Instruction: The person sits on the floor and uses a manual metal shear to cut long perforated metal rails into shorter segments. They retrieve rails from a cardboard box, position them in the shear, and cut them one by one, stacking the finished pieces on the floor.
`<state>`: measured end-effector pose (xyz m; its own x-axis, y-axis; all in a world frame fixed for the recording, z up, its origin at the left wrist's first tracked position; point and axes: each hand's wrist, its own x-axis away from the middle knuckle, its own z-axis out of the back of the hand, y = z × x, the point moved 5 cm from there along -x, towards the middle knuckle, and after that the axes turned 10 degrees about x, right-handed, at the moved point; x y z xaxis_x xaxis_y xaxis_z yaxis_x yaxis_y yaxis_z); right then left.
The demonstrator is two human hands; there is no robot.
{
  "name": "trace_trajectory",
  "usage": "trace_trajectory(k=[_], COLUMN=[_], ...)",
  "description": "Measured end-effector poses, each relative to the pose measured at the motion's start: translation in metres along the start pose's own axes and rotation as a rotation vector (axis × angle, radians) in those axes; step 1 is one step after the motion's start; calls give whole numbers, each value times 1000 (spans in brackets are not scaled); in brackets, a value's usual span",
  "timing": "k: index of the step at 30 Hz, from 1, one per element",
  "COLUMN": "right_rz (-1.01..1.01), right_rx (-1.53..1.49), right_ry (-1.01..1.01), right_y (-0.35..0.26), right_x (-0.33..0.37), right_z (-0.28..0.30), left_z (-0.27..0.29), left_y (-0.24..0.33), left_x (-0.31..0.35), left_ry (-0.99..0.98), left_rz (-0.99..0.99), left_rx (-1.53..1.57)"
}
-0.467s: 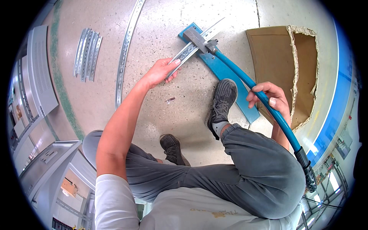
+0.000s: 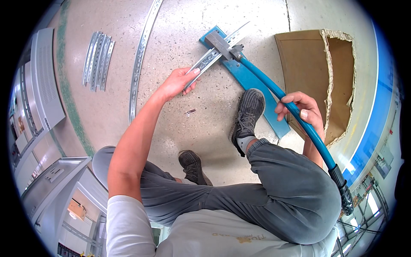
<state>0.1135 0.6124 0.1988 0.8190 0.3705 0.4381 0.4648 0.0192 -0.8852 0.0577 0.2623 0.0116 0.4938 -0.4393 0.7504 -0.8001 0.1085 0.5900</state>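
Head view: left hand (image 2: 176, 83), fingers pinching near end of slotted metal rail (image 2: 208, 58); rail passes through grey cutter head (image 2: 217, 42) at far end of blue base plate (image 2: 239, 73), on floor (image 2: 171, 124). Right hand (image 2: 309, 104), fingers curled loosely around blue lever (image 2: 265, 79).

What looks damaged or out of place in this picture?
The brown cardboard box beside the blue metal lever tool has ragged, torn-looking edges around its opening, not cleanly cut. Also, a small brown scrap lies alone on the pale speckled floor, ahead of the dark grey left shoe, like litter.
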Motion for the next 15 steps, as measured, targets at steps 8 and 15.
trace_trajectory(k=[8,15], right_rz=[-21,-11], right_rx=[6,-3], right_ry=[-13,-11], right_y=[1,0], right_x=[0,0], right_z=[2,1], left_z=[-6,-6], left_y=[9,9], left_x=[-1,-6], left_ry=[17,66], left_rz=[-12,7], left_rx=[-31,-18])
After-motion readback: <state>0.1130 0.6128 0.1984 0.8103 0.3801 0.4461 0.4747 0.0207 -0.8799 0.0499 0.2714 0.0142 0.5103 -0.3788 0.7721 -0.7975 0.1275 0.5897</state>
